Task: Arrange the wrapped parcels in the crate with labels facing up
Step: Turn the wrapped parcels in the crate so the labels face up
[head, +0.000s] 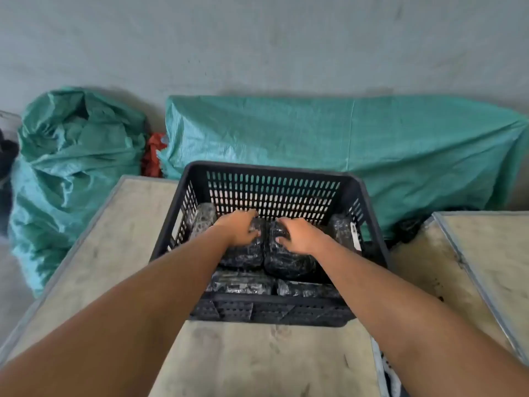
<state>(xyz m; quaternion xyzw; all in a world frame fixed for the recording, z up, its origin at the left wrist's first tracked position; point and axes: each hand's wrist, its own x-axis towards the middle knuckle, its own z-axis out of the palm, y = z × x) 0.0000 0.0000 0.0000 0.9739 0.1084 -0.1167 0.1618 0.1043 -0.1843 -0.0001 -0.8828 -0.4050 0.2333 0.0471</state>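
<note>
Your left hand [239,228] lies palm-down on the left parcel [243,253] of the two sitting highest in the black crate [274,170], fingers spread and curled over its far end, and your right hand [297,234] does the same on the right parcel [289,260] just beside it. Neither hand is closed around anything; both press flat, which reads as seating the pair side by side, touching along their long edges, so they stay level on the layer of wrapped parcels [243,285] visible beneath at the near wall. Two more stand on edge at the sides: one against the left wall [203,219], one at the right [342,229] with a pale label strip [355,233] showing along its side (so that label is not facing up). On the parcels under your palms I cannot make out any label; the dark glossy wrap hides it, or your hands do. The crate rests on a pale worktable [257,359], with green woven sacks [77,167] against the wall behind. By my judgement the upright ones are the job remaining: lay them flat, labels up.
</note>
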